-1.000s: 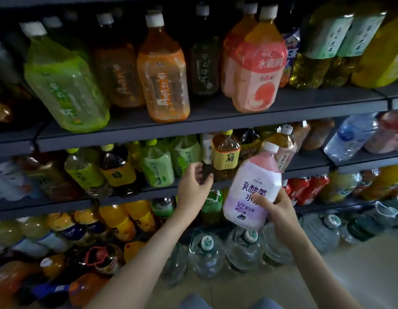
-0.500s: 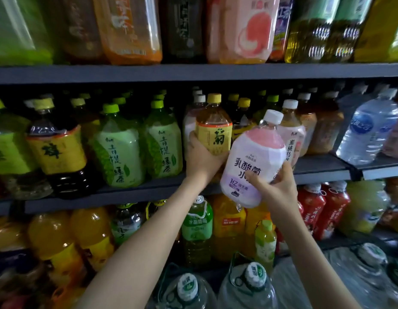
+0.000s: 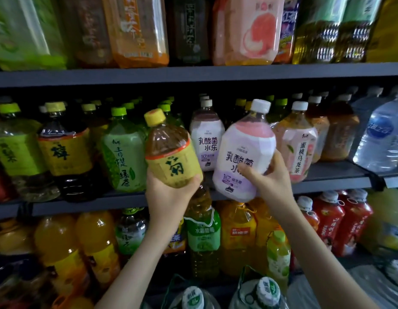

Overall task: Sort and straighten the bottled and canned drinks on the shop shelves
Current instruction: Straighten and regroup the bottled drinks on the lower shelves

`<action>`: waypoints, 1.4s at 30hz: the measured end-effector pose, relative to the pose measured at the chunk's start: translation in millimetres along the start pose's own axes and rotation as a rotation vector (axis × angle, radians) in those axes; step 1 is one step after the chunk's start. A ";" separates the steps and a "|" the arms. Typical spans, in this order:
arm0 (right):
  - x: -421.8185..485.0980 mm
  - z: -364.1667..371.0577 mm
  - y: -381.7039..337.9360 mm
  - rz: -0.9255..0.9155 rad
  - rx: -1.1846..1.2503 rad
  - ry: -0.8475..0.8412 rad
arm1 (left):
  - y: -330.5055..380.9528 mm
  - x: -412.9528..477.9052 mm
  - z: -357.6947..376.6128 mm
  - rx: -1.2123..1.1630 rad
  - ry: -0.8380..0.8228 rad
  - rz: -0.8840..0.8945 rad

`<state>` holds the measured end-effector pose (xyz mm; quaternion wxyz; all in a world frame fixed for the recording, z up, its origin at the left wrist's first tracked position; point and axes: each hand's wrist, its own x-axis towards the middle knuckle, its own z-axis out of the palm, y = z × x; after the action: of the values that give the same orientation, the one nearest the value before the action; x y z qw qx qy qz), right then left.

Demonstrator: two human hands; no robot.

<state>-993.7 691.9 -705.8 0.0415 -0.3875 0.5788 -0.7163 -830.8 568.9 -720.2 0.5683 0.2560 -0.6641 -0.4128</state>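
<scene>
My left hand [image 3: 169, 195] grips the base of a brown tea bottle with a yellow label and yellow cap [image 3: 169, 150], held tilted left in front of the middle shelf [image 3: 327, 175]. My right hand [image 3: 271, 181] holds a white and pink lactic drink bottle with a white cap [image 3: 245, 150], also off the shelf, just right of the tea bottle. Behind them on the shelf stands a matching white and pink bottle [image 3: 207, 141], with a gap in front of it.
Green tea bottles [image 3: 123, 157] and a dark yellow-labelled bottle [image 3: 64, 150] stand left on the middle shelf; peach oolong [image 3: 298, 146] and water bottles [image 3: 383, 139] stand right. Large bottles fill the top shelf [image 3: 193, 74]. Orange, green and red drinks crowd below.
My left hand has closed on the yellow-labelled tea bottle and pulled it out off the shelf, tilting it left. The camera has moved closer; my right hand keeps its pink bottle.
</scene>
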 end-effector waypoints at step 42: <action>37.0 -1.9 -246.9 0.964 0.230 -0.450 | 256.9 88.4 -16.3 -0.020 -1.013 -0.951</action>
<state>-924.5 755.3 -474.5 0.5305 -0.2148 0.5855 -0.5742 -801.6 628.8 -456.4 -0.0517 0.2896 -0.6595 -0.6917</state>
